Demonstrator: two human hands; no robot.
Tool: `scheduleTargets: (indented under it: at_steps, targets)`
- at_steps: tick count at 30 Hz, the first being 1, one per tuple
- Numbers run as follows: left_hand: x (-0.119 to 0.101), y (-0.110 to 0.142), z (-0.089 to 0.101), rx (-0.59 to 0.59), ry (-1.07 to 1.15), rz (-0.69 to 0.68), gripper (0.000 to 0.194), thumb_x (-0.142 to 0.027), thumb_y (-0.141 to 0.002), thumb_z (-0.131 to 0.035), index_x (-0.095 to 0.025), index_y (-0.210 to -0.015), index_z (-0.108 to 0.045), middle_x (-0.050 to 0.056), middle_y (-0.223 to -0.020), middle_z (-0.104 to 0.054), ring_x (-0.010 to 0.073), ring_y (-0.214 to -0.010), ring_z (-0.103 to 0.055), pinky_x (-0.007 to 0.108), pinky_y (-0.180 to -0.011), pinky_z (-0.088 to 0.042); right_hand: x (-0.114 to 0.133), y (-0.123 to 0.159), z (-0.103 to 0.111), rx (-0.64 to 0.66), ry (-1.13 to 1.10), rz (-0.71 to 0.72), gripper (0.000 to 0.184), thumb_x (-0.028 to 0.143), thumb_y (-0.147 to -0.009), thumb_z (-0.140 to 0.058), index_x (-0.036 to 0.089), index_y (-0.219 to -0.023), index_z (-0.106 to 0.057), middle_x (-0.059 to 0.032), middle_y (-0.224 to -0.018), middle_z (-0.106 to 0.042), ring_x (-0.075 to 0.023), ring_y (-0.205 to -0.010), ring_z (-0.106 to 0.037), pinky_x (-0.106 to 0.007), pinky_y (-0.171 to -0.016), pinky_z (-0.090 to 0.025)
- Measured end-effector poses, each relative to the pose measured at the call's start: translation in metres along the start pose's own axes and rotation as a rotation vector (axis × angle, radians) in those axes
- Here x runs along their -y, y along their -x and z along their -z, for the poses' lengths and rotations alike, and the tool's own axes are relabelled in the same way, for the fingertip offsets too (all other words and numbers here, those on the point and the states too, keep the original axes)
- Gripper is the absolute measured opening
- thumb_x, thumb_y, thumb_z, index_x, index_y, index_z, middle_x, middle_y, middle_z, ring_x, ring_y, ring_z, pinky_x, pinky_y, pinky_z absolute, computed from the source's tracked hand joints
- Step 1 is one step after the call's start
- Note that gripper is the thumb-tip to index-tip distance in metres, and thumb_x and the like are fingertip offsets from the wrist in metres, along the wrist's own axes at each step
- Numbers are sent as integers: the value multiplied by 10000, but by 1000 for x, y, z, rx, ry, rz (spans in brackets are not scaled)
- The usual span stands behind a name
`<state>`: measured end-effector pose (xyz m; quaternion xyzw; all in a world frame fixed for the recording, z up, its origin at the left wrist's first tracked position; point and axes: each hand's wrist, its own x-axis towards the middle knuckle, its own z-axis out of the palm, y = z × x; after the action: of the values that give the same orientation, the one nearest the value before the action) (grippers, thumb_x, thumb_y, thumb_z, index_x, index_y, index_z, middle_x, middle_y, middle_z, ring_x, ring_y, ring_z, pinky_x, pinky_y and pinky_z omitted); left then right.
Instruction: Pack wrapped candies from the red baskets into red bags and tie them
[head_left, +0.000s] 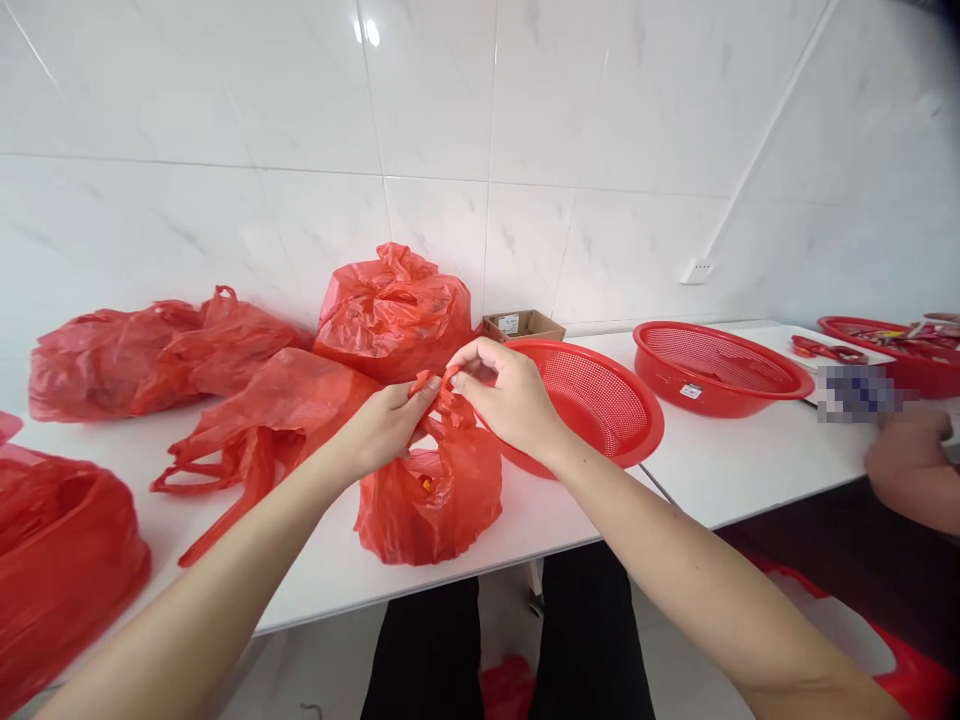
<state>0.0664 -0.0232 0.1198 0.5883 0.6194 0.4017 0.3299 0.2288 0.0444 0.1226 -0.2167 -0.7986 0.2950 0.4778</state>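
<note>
A small filled red plastic bag [431, 495] stands on the white table [750, 450] right in front of me. Its handles are gathered at the top. My left hand [386, 425] pinches one handle and my right hand [506, 395] pinches the other, fingertips almost touching above the bag. Something orange shows faintly through the bag's side. Both hands are closed on the handles.
Several other red plastic bags [394, 310] lie to the left and behind. Two red plastic colander baskets [600, 405] [716, 365] sit to the right, with a small cardboard box [523, 324] behind. Another person's arm [911, 475] rests at the far right.
</note>
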Motion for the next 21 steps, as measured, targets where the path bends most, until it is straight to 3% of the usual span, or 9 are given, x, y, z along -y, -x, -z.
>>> scheduleTargets:
  at_steps: [3, 5, 8, 11, 14, 16, 19, 21]
  targets:
    - [2, -1, 5, 241, 296, 89, 457, -548, -910, -481, -176, -649, -531, -1, -520, -562, 88, -408, -434, 251, -498, -447, 8, 13, -5, -86, 133, 133, 79, 158, -861, -544, 205, -867, -608, -22, -894, -641, -157, -845, -605, -332, -813, -499]
    - [6, -1, 8, 263, 505, 66, 352, -483, -885, -562, -169, -733, -601, 18, -606, -631, 102, -475, -524, 249, -542, -479, 13, 24, -10, -82, 177, 248, 84, 152, -855, -553, 207, -844, -616, -68, -1035, -624, -189, -993, -593, -379, -910, -485]
    - [14, 0, 14, 245, 582, 9, 259, -433, -836, -656, -180, -783, -637, -1, -596, -605, 115, -539, -562, 231, -546, -477, 17, 37, -11, 126, 164, 339, 66, 160, -836, -607, 220, -820, -632, -89, -1361, -501, -245, -1287, -468, -460, -1079, -386]
    - [17, 2, 18, 273, 404, -57, 196, -367, -785, -715, -185, -789, -642, -8, -629, -595, 105, -541, -536, 230, -542, -463, 11, 37, -9, 270, -41, 213, 187, 223, -846, -652, 250, -1030, -631, -69, -1446, -450, -244, -1379, -397, -472, -1127, -349]
    - [15, 7, 16, 234, 119, -158, 77, -264, -781, -678, -199, -800, -642, 5, -749, -630, 120, -620, -573, 239, -576, -466, -5, 28, -10, 241, -288, -8, 376, 329, -951, -529, 278, -1321, -482, -71, -1334, -561, -196, -1272, -519, -433, -1070, -427]
    - [14, 11, 12, 174, -112, -259, 68, -170, -793, -576, -210, -779, -630, 12, -800, -661, 146, -701, -613, 253, -623, -477, -18, 24, -14, 221, -296, -122, 387, 338, -995, -432, 262, -1374, -444, -69, -1269, -603, -183, -1199, -567, -426, -1060, -432]
    - [15, 16, 5, -9, -419, -447, 256, -43, -713, -460, -221, -822, -609, 2, -826, -691, 156, -729, -635, 256, -643, -478, -31, 24, -21, 227, -231, -214, 379, 313, -997, -417, 255, -1368, -473, -60, -1317, -574, -176, -1177, -571, -400, -1068, -416]
    - [20, 17, 1, -185, -519, -536, 377, -27, -692, -449, -226, -967, -612, 10, -932, -700, 159, -753, -645, 252, -629, -479, -33, 27, -22, 273, -278, -209, 384, 290, -986, -438, 279, -1368, -475, -35, -1346, -557, -159, -1160, -575, -360, -1040, -437]
